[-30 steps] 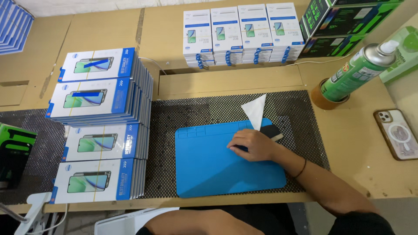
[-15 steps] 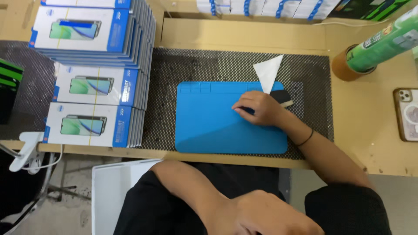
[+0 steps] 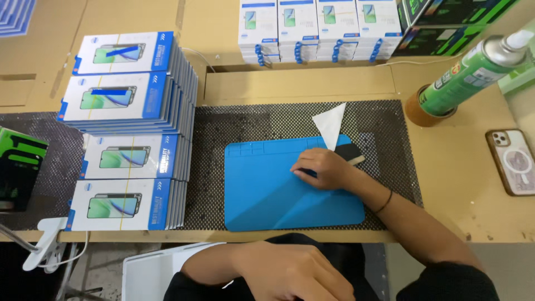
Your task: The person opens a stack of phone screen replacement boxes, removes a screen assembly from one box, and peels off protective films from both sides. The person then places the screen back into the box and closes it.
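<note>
My right hand lies on the blue silicone work mat, fingers curled down against it. From under the hand a small black tool with a pale handle sticks out to the right, and the hand appears to grip it. Just behind the tool a white triangular sheet stands up. My left hand rests low over my lap, off the table, back up, fingers loosely spread, with nothing seen in it.
The mat lies on a black mesh pad. Stacks of blue-and-white phone-accessory boxes stand at the left, more boxes at the back. At the right are a green spray can and a phone. A white tray sits below the table edge.
The view tipped down and came back up. My left arm rose into view over my lap. My right hand stayed on the mat.
</note>
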